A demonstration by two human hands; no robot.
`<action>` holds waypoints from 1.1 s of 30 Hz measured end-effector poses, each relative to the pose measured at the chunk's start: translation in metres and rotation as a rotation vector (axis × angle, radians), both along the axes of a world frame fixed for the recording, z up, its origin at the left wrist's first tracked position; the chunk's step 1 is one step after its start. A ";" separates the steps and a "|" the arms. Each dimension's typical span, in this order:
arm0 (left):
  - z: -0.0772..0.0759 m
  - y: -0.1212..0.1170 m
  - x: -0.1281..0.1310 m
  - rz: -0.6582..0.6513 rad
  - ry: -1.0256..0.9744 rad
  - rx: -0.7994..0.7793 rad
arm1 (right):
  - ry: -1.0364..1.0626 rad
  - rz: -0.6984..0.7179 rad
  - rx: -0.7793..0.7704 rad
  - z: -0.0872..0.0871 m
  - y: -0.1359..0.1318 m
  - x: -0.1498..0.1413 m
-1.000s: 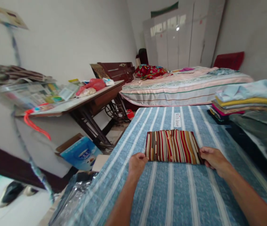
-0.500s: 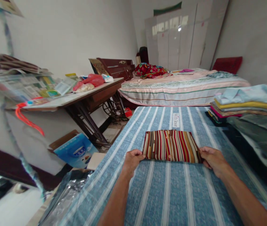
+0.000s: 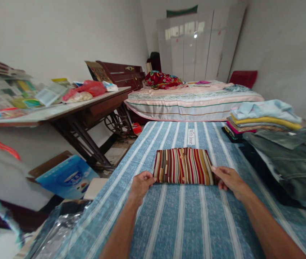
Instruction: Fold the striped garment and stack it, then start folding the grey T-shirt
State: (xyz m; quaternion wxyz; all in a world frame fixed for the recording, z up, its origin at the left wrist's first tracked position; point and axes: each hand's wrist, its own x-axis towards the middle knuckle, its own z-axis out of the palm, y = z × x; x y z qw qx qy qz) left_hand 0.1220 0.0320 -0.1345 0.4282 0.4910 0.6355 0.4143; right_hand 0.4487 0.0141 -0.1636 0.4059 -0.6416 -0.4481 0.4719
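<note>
A folded shirt point(image 3: 183, 166) is laid on a sheet point(image 3: 169, 219), its near left corner met by the left hand point(image 3: 141, 184), its right edge by the right hand point(image 3: 232, 181). To the right, a denim garment point(image 3: 290, 162) is placed, with a clothes stack point(image 3: 263, 120) set behind it. Farther back, a bed point(image 3: 190, 108) is positioned before a wardrobe point(image 3: 190, 54). At left, a plastic bag point(image 3: 96, 87) is carried by a surface point(image 3: 47, 112); beneath, a treadle wheel point(image 3: 117, 124) is housed.

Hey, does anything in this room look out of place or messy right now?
The striped garment lies flat and neat, but the red floral cloth on the far bed is bunched in a heap, and the blue package near the table sits tilted.
</note>
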 end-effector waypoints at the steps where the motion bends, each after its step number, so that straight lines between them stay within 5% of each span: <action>1: 0.000 0.000 0.001 0.004 -0.008 -0.009 | 0.000 0.018 -0.008 0.001 -0.001 0.000; 22: -0.003 0.004 0.008 0.107 -0.184 -0.111 | 0.107 -0.173 -0.065 -0.001 -0.002 -0.016; 27: -0.004 0.002 0.012 0.110 -0.138 -0.065 | -0.489 -0.150 0.016 0.012 -0.008 -0.017; 30: -0.003 0.001 0.014 0.112 -0.122 -0.046 | -0.962 -0.049 0.315 0.024 -0.020 -0.042; 33: 0.000 0.002 0.016 0.129 -0.146 -0.038 | -1.232 0.209 0.641 0.024 -0.029 -0.090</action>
